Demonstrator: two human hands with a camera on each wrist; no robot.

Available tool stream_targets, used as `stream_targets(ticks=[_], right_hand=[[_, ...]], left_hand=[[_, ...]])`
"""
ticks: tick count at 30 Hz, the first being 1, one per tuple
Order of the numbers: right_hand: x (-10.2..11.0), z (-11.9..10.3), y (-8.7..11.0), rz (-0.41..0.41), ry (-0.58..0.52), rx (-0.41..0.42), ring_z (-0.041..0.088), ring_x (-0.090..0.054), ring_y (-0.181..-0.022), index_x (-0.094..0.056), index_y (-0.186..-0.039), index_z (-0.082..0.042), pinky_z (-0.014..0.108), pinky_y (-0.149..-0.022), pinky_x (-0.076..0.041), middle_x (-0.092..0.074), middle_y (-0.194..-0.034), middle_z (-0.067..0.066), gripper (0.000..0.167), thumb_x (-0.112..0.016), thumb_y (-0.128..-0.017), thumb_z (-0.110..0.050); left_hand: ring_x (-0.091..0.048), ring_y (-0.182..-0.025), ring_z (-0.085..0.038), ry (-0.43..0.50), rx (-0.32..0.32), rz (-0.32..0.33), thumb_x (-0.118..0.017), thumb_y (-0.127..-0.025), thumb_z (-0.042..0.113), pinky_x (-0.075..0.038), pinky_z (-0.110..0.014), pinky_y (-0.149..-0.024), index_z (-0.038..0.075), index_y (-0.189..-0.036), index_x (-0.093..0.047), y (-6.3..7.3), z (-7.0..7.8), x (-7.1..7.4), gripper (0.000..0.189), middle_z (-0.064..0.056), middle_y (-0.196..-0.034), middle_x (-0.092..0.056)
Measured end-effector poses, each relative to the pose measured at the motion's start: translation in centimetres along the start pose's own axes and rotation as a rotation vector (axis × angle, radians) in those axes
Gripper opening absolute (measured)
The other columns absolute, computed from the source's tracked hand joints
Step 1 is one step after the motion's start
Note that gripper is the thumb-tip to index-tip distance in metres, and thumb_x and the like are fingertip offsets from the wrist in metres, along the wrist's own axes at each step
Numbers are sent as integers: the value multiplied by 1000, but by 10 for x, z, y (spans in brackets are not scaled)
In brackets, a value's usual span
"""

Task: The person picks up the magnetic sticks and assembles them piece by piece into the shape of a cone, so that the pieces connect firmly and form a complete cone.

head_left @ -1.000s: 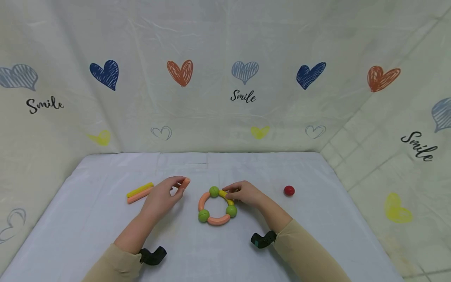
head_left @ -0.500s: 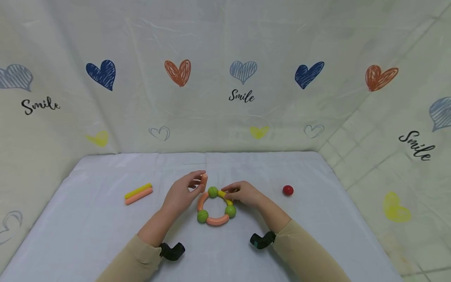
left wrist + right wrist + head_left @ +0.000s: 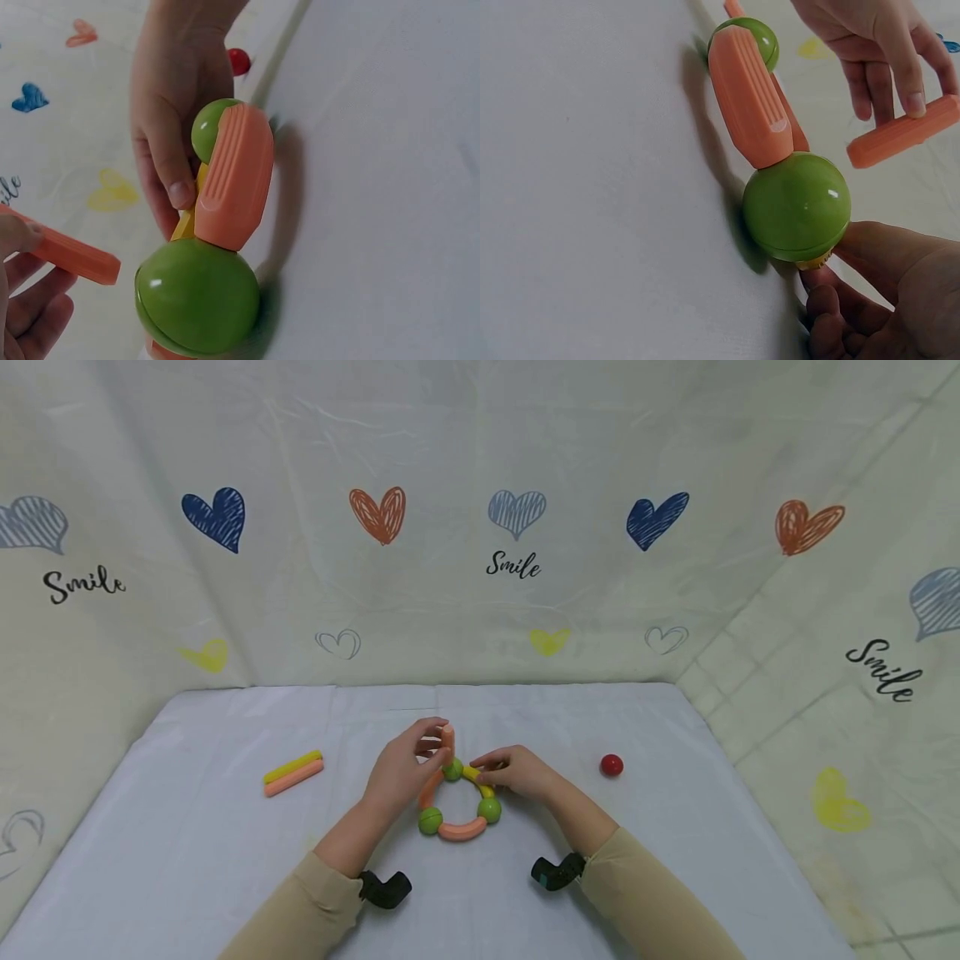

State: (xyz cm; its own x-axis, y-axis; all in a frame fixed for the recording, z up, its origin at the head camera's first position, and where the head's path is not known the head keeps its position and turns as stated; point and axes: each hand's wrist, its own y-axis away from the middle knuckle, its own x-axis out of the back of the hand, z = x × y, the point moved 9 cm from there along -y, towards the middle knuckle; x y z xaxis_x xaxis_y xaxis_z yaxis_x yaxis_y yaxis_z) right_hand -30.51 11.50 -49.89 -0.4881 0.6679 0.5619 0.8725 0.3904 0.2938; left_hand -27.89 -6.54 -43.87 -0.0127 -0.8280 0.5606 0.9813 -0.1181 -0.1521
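In the head view my left hand [image 3: 401,774] pinches a straight orange toy rod [image 3: 447,740] between thumb and fingertips. The rod stands near upright, its lower end right at the far green ball [image 3: 452,770] of a ring of toy pieces. That ring joins green balls with curved orange pieces [image 3: 462,832] and one curved yellow piece [image 3: 470,773]. My right hand [image 3: 521,772] pinches the yellow piece at the ring's right side. In the right wrist view, the held rod [image 3: 904,131] is tilted, and a green ball [image 3: 796,206] hides most of the yellow piece.
On the left of the white-covered table [image 3: 187,843] lie a straight yellow rod [image 3: 291,767] and another orange rod [image 3: 294,778], side by side. A red ball [image 3: 612,765] rests on the right. A cloth printed with hearts [image 3: 450,660] hangs behind the table.
My left hand has carried the orange rod rightwards, from beside the two loose rods to the ring's far green ball, turning it more upright. My right hand keeps its grip on the yellow piece.
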Motion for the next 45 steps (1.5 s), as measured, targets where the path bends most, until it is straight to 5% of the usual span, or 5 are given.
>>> stream_targets(ticks=[14,25,37,45], right_hand=[[-2,-4,-2,-8,-14,12,15,-56,-78,-76,-115,-18,28,-70,-47,-65,-94,-1,25,-73,-91,-24],[-3,-4,-2,-7,-1,18,15,-56,-80,-75,-116,-18,28,-71,-47,-65,-95,-1,26,-72,-91,-24],[-1,-2,0,-10,3,27,16,-55,-78,-74,-117,-18,29,-69,-47,-63,-96,0,27,-72,-91,-25],[0,3,0,-19,-11,20,16,-56,-77,-74,-118,-21,29,-68,-48,-63,-97,0,28,-73,-91,-25]], left_hand=[[-65,-102,-19,-42,17,-12,-72,-92,27,-53,-40,-87,28,-133,-57,-1,-4,-6,44,5,-117,-66],[-63,-103,-19,-27,-49,22,-72,-92,25,-52,-38,-89,24,-133,-58,0,3,8,42,5,-114,-65],[-62,-101,-18,-132,-35,-1,-71,-94,23,-52,-40,-86,22,-134,-58,5,-15,24,43,-2,-116,-66],[-61,-104,-20,-218,15,-38,-71,-93,25,-52,-41,-88,24,-136,-59,13,-35,49,44,-1,-117,-66]])
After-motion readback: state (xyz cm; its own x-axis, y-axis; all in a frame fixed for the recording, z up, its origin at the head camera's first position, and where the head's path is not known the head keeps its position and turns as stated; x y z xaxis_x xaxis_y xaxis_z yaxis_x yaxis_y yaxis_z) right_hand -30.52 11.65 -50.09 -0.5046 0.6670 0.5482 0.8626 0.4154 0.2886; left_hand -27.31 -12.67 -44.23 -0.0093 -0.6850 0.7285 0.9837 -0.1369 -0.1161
